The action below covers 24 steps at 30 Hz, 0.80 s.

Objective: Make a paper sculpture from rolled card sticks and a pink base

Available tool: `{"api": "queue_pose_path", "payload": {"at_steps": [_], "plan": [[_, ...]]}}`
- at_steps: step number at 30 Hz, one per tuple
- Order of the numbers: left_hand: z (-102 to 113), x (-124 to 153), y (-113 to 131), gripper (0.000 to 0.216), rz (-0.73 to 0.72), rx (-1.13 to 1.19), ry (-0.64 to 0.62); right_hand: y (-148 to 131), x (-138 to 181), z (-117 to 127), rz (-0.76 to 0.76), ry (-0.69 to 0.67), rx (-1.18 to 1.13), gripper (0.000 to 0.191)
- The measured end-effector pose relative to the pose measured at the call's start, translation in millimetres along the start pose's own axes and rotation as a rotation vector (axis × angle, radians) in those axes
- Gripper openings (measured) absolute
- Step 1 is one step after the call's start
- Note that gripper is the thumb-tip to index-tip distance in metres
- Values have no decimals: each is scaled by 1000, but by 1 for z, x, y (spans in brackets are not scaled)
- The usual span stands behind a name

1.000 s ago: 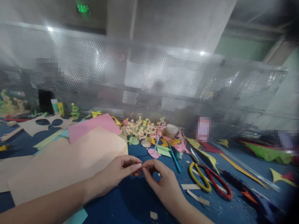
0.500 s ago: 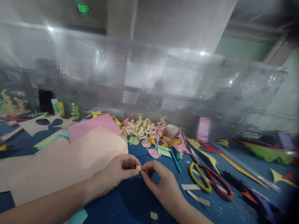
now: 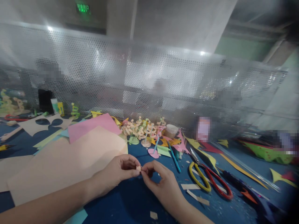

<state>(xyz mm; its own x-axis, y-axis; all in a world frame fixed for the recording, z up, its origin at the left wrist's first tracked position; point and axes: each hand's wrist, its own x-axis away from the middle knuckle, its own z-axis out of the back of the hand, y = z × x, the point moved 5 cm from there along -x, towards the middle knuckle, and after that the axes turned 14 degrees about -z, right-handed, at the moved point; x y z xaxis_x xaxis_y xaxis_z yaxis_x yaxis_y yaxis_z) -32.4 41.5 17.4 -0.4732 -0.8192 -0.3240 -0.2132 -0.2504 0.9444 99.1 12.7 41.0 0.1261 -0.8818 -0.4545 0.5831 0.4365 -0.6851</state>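
A tiny piece of peach paper (image 3: 138,168), apparently folded, is between my fingertips above the blue table. My left hand (image 3: 118,169) pinches it between thumb and forefinger. From the other side, my right hand (image 3: 161,180) has thumb and forefinger closed at its edge. Fingertips hide part of the piece, so its exact shape is unclear. Beneath and left of my left hand lies a large peach sheet (image 3: 70,165), with a pink sheet (image 3: 93,126) partly behind it. Beyond my hands stand several small spiral paper trees, one on a pink disc base (image 3: 153,153).
Scissors (image 3: 207,177) with one yellow and one red handle lie right of my hand, near loose paper strips (image 3: 190,186) and a dark blue tool (image 3: 247,189). A blue pen (image 3: 174,157) and a paper cup (image 3: 171,131) are farther back. A perforated metal screen (image 3: 105,71) borders the table.
Both hands stay in nearly the same place. The small piece of peach paper seems slightly turned between the fingertips.
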Motion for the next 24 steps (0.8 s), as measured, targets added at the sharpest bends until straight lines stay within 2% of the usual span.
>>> {"api": "queue_pose_path", "payload": {"at_steps": [4,11,15,19,22,24], "plan": [[0,0,-1,17,3,-16,1,-1,1,-1,29,1,37,11],[-1,3,-7,19,58,-30,-29,-6,4,-3,206,9,165,14],[-6,5,-5,19,90,2,-64,-8,6,-5,245,-8,209,14],[-11,3,-2,26,43,30,-105,-2,2,-3,86,-5,91,15],[-8,2,0,24,22,8,-69,5,-1,-3,-51,-21,0,12],[-5,1,1,19,21,-22,-42,8,-3,-3,-79,-34,-39,9]]}}
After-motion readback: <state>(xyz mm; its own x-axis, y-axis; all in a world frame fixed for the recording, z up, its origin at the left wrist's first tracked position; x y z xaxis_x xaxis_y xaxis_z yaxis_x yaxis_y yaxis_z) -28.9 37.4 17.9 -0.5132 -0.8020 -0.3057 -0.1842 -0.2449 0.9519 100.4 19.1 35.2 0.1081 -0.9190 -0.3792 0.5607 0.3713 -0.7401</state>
